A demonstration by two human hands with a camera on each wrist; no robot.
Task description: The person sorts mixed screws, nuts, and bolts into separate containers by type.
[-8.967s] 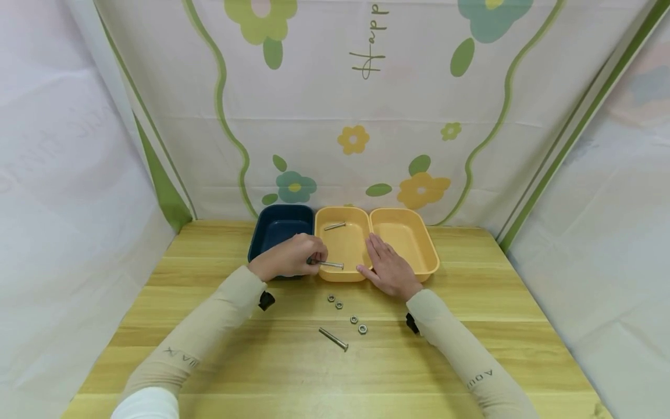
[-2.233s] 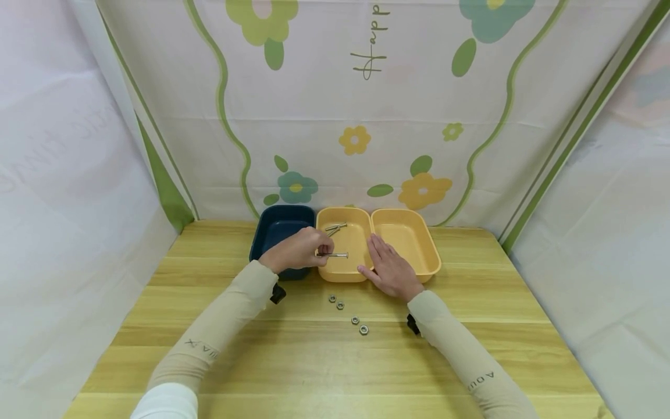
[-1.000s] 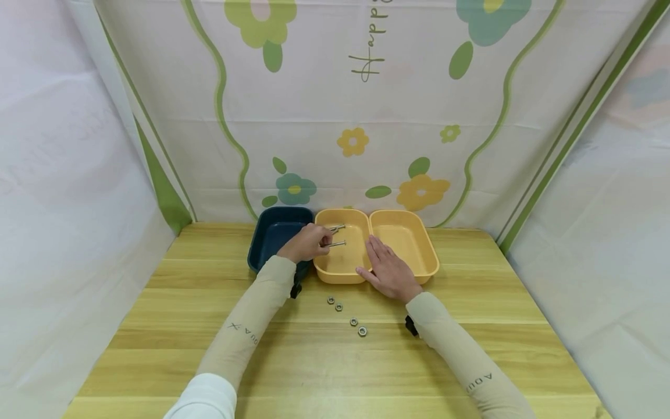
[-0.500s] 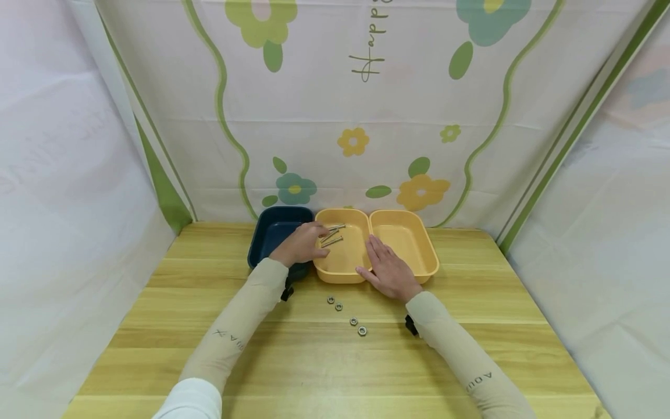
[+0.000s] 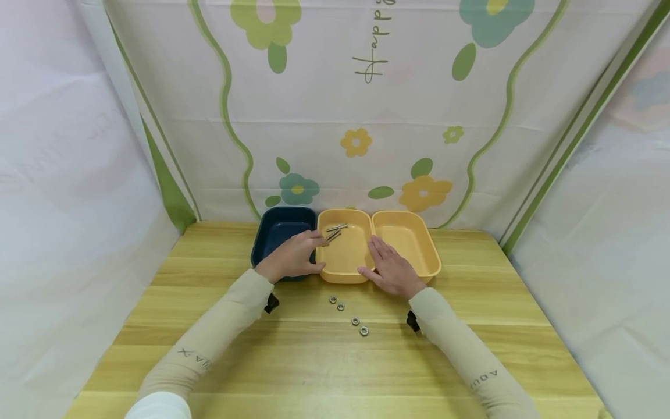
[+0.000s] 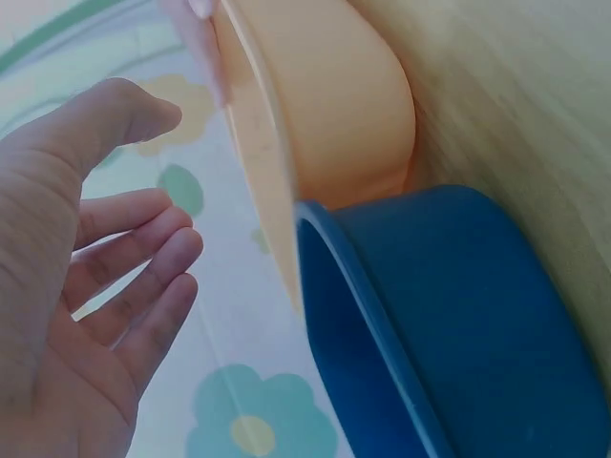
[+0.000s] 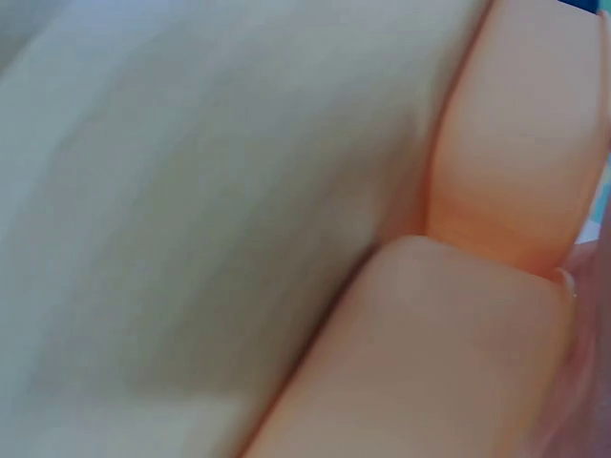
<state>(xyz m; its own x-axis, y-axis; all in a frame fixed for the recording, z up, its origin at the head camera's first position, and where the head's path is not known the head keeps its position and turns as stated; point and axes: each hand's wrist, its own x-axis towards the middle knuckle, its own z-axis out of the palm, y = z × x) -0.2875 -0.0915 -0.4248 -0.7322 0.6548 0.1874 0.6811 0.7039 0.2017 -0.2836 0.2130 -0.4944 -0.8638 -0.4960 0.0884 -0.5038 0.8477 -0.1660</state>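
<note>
Three metal bolts (image 5: 333,235) lie together in the back left part of the middle yellow tray (image 5: 346,273). My left hand (image 5: 295,256) is over the right side of the dark blue tray (image 5: 262,233), its fingertips reaching the middle tray's left rim. In the left wrist view the left hand (image 6: 86,258) has thumb and fingers spread apart, holding nothing. Straight fingers of my right hand (image 5: 392,270) rest where the middle tray meets the right yellow tray (image 5: 431,256). The right wrist view mostly shows the outer wall of a yellow tray (image 7: 439,334), with the hand largely hidden.
Several hex nuts (image 5: 356,321) lie in a slanting row on the wooden table (image 5: 324,372), in front of the trays. Behind the three side-by-side trays hangs a flower-printed cloth (image 5: 303,116). White cloth also bounds both sides.
The left hand has let go of the last bolt into the middle tray, where one lay nine seconds ago. It has then drawn back leftward, fingers spread. The right hand stays put.
</note>
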